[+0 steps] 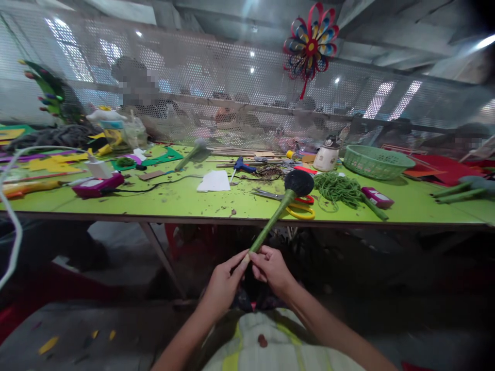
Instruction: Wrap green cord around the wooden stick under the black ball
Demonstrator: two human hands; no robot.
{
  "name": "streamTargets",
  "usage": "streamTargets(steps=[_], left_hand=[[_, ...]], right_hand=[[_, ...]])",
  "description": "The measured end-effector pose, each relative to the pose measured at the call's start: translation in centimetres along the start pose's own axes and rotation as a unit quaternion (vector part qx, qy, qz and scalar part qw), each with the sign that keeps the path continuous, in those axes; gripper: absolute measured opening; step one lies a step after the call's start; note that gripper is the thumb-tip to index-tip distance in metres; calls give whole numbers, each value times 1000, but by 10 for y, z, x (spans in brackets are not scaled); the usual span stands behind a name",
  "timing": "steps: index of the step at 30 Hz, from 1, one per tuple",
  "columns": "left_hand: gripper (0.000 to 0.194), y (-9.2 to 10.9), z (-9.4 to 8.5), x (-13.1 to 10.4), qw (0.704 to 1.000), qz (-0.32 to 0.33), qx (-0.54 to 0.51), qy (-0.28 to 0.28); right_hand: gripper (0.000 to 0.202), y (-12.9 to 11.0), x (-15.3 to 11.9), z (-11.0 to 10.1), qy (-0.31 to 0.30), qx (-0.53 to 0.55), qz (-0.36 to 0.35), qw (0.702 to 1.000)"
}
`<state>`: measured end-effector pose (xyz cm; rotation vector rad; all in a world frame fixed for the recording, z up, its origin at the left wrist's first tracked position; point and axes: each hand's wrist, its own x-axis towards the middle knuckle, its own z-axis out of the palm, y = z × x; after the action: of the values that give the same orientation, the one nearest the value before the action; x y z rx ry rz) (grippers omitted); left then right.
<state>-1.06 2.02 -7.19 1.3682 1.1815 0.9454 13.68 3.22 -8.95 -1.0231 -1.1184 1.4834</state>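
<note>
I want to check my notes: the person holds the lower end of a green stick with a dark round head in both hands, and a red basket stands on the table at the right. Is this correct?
Not quite. The head view shows the basket is green, not red. The rest holds: left hand and right hand pinch the lower end of the green stick.

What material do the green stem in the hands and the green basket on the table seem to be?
Stem: seemingly a stick wrapped in matte green tape or paper, its bare pale tip showing at the fingers. Basket: probably moulded plastic, with an even open lattice.
</note>
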Motion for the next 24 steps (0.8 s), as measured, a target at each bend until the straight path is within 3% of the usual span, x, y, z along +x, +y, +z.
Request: streamTargets(steps=[5,12,16,20,24], left_hand=[[62,1,-2,0,994,-69,-82,-39],[61,5,-8,-4,982,-114,-148,-32],[62,-2,-13,-2,981,-107,-162,-22],[62,-7,-20,0,982,-87,-165,-11],[61,4,-26,-2,975,-99,-198,35]], right_hand=[[36,2,-6,-14,7,-27,-8,1000],[32,1,-13,-42,38,-135,-9,990],[41,-3,-18,-47,-2,-264,-86,961],[9,-31,-28,-41,-53,-341,-136,929],[16,-74,-28,-43,-3,-364,-182,913]])
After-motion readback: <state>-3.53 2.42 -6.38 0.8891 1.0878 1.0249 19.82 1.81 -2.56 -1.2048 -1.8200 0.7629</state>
